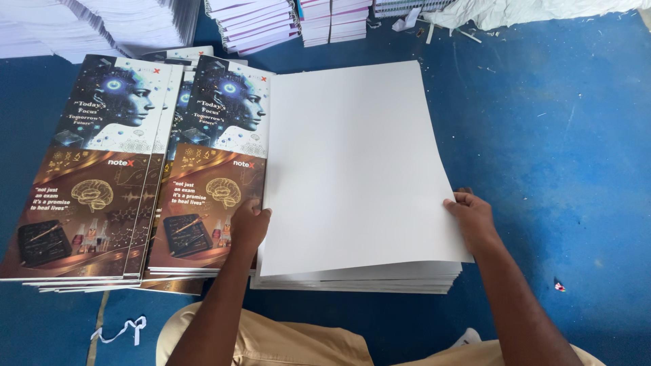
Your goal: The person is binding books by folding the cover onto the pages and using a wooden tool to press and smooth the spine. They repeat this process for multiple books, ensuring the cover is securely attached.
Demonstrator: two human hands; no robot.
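The left hand (pixel 249 224) grips the left edge of the top white sheet (pixel 356 166), fingers curled under; the right hand (pixel 471 215) pinches its right edge. The sheet lies flat on a white paper stack (pixel 359 276) on the blue floor (pixel 556 135), its long axis running away from the person. Printed covers (pixel 213 163) are piled just beside it, leftward.

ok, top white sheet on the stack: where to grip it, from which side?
Probably by its two long edges near the front corners, where the left hand and right hand already sit. The top white sheet lies flat and wide on the white stack; printed covers crowd the left edge, so the right side, over bare blue floor, is freer.
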